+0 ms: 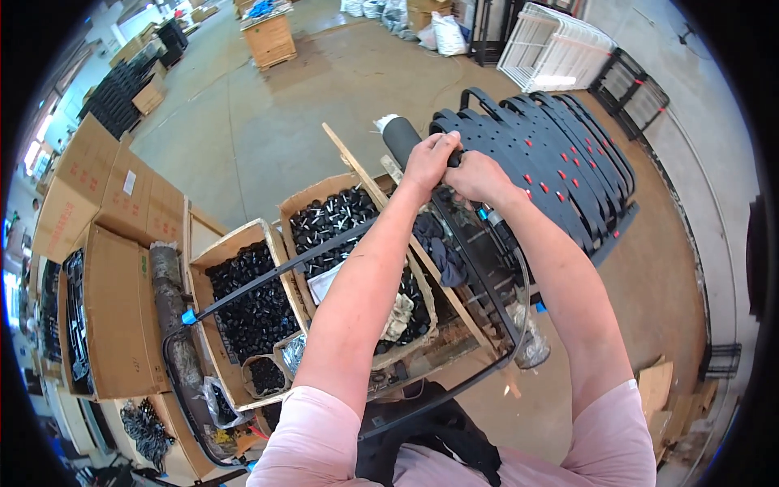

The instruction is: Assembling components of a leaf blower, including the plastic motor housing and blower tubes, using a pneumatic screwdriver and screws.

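My left hand (430, 165) and my right hand (480, 176) meet at the far end of the workbench, both closed around a short black piece (455, 157). Most of that piece is hidden by the fingers, so its kind does not show. A dark grey cylinder (401, 141) with a white end lies just beyond my left hand. Below the hands runs a bent black metal tube frame (487, 302), with a blue cap (189, 316) on its left end. Beside my right wrist is a dark tool-like part (501, 230) with a clear hose.
Wooden bins of black caps (253, 296) and black-headed screws (329, 217) stand left of my arms. A crumpled pale glove (398, 316) lies on one bin. Black perforated panels (544, 162) are stacked at the right. Cardboard boxes (122, 316) stand at the left.
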Available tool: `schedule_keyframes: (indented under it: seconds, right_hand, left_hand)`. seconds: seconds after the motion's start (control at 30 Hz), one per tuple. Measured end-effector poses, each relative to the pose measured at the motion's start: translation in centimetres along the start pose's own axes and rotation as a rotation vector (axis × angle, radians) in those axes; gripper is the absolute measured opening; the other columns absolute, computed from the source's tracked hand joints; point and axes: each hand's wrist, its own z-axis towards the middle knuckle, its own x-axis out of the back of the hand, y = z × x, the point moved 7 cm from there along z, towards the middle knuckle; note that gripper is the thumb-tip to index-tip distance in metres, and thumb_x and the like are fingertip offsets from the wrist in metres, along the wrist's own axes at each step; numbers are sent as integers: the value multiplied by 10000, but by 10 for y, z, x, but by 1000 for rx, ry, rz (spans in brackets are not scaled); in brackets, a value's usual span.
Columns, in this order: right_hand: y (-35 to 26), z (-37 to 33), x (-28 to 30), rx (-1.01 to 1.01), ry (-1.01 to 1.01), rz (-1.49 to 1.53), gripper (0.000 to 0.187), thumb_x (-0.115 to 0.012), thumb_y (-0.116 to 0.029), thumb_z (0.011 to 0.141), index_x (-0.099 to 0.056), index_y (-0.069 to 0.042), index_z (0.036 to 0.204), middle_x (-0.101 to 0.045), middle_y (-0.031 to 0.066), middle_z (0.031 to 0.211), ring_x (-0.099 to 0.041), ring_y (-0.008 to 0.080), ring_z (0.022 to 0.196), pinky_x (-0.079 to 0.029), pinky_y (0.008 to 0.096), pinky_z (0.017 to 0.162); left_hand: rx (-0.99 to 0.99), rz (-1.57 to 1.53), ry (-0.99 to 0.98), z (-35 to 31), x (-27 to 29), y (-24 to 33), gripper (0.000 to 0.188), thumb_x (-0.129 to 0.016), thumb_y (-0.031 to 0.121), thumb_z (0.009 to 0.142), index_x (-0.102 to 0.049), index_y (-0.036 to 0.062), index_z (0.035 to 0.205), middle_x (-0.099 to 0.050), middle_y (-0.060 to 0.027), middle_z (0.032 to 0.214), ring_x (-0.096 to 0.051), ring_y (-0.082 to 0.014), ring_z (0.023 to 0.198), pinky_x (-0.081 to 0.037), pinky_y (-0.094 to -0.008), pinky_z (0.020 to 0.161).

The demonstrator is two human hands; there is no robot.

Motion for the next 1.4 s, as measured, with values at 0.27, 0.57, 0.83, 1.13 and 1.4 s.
schedule_keyframes:
  seconds: [0.27, 0.57, 0.83, 1.13, 1.4]
  right_hand:
    - [2, 50, -8, 3, -89, -55, 308, -646, -299, 828, -749, -12, 791, -746, 92, 726, -742, 219, 661, -576, 371, 702]
    - [-3, 57, -8, 48, -130, -139, 323, -612, -289, 846, -756, -6, 784, -751, 124, 721, -759, 258, 715, -580, 390, 721]
    - [-13, 49, -11, 75, -164, -220, 396, -584, -329, 871, -772, 19, 882, -753, 148, 733, -760, 281, 723, -579, 409, 717]
    - [15, 83, -39, 4, -239, 2, 302, -631, -246, 834, -725, 41, 835, -717, 142, 683, -739, 251, 651, -569, 399, 628]
    - [6, 92, -42, 51, -293, 133, 68, -663, -41, 768, -648, 10, 725, -676, 123, 700, -672, 227, 571, -520, 369, 496]
  left_hand:
    - [7, -36, 72, 36, 20, -34, 355, -671, 399, 1011, -724, 54, 948, -657, -16, 896, -570, -129, 864, -471, -314, 807]
    - [26, -30, 117, 34, 25, -34, 342, -661, 393, 1031, -705, 55, 1004, -638, -6, 923, -577, -119, 881, -492, -312, 811]
    - [-18, -55, 131, 26, 31, -40, 362, -649, 410, 1036, -709, 53, 1036, -656, -23, 997, -575, -134, 954, -470, -318, 890]
    - [22, -55, 142, 27, 31, -48, 336, -648, 398, 1037, -707, 68, 1037, -650, -16, 981, -569, -124, 931, -473, -309, 858]
    - [24, -128, 134, 26, 27, -43, 363, -652, 419, 1029, -699, 59, 1023, -669, -34, 964, -613, -136, 888, -522, -320, 795]
